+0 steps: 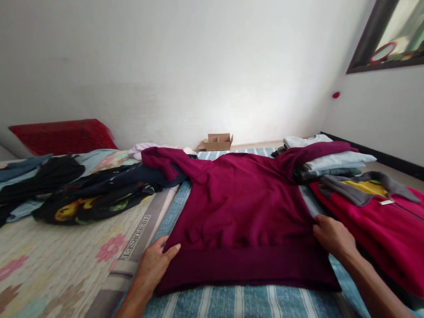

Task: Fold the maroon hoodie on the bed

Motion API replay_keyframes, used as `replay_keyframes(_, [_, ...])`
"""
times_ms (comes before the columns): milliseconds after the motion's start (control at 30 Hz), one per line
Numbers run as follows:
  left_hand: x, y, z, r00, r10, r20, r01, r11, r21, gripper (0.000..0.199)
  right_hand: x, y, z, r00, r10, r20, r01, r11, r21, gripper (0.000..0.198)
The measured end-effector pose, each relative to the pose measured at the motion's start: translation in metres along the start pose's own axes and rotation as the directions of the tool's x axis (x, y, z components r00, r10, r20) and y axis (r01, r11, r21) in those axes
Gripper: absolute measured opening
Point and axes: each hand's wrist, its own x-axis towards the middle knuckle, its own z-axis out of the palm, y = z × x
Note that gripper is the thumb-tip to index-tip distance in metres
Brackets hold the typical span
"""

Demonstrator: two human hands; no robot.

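The left hand (pixel 153 263) is nearly closed on one side of a purple top (pixel 245 207). Its thumb lies on the cloth, and the other fingers look tucked at the edge. The right hand (pixel 334 235) pinches the other side, a bit higher up, with its fingers bunched together. Some fingertips are hidden, so I cannot tell how tight either hand squeezes.

The top lies spread between the hands on a blue striped sheet (pixel 225 304), with its wide bottom band (pixel 251 267) closest to the person. It looks soft and floppy, and I think it is quite light. It should not slip much, and it won't break, but it will sag and wrinkle in the middle. The side edges just by the band look like good places to hold, and the shoulders look good too.

One sleeve (pixel 179 162) flops over dark clothes (pixel 109 183) on the left. The other sleeve (pixel 319 151) lies across a pile of folded clothes (pixel 341 161) on the right. Nearer on that side is a bright pinkish-red jacket (pixel 374 225) with a grey collar. Far off, near the wall (pixel 198 66), sits an open cardboard box (pixel 218 143).
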Motion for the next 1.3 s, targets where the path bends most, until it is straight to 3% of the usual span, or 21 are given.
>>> replay_keyframes(200, [-0.006, 0.002, 0.006, 0.999, -0.037, -0.004, 0.036, 0.995, -0.093, 0.027, -0.004, 0.027, 0.017, 1.0, 0.01, 0.006, -0.011, 0.998, 0.056, 0.035])
replay_keyframes(367, [-0.003, -0.004, 0.004, 0.998, 0.055, -0.013, -0.054, 0.997, 0.053, 0.034, -0.023, 0.021, 0.018, 0.996, -0.008, -0.089, 0.003, 0.998, -0.059, 0.041])
replay_keyframes(433, [-0.002, -0.007, 0.003, 0.991, 0.113, -0.073, -0.093, 0.967, 0.239, 0.042, -0.032, 0.016, 0.016, 0.978, -0.105, -0.182, 0.091, 0.992, -0.083, 0.041])
replay_keyframes(533, [-0.004, -0.007, 0.002, 0.956, 0.236, -0.174, -0.104, 0.827, 0.553, 0.05, -0.044, 0.007, 0.014, 0.905, -0.341, -0.255, 0.329, 0.94, -0.092, 0.037])
replay_keyframes(633, [-0.015, -0.002, 0.009, 0.862, 0.477, -0.173, -0.209, 0.645, 0.735, 0.047, -0.055, -0.001, 0.014, 0.813, -0.547, -0.198, 0.558, 0.83, -0.005, 0.031])
replay_keyframes(700, [-0.027, 0.004, 0.018, 0.771, 0.628, -0.103, -0.341, 0.545, 0.766, 0.04, -0.062, -0.002, 0.015, 0.77, -0.625, -0.131, 0.635, 0.77, 0.058, 0.029])
replay_keyframes(767, [-0.04, 0.009, 0.031, 0.723, 0.69, 0.036, -0.497, 0.482, 0.722, 0.032, -0.068, 0.002, 0.017, 0.748, -0.659, -0.082, 0.664, 0.743, 0.08, 0.028])
replay_keyframes(833, [-0.052, 0.013, 0.045, 0.698, 0.678, 0.23, -0.633, 0.435, 0.64, 0.029, -0.072, 0.008, 0.021, 0.739, -0.671, -0.06, 0.674, 0.735, 0.07, 0.033])
replay_keyframes(933, [-0.065, 0.016, 0.061, 0.665, 0.604, 0.44, -0.724, 0.374, 0.58, 0.035, -0.075, 0.018, 0.028, 0.735, -0.677, -0.031, 0.678, 0.735, 0.029, 0.047])
replay_keyframes(1133, [-0.074, 0.019, 0.072, 0.651, 0.533, 0.54, -0.734, 0.263, 0.626, 0.025, -0.075, 0.025, 0.034, 0.739, -0.673, -0.024, 0.674, 0.738, 0.04, 0.055])
replay_keyframes(1300, [-0.076, 0.014, 0.074, 0.586, 0.585, 0.561, -0.756, 0.146, 0.638, 0.018, -0.074, 0.027, 0.032, 0.745, -0.667, -0.002, 0.666, 0.744, 0.058, 0.054])
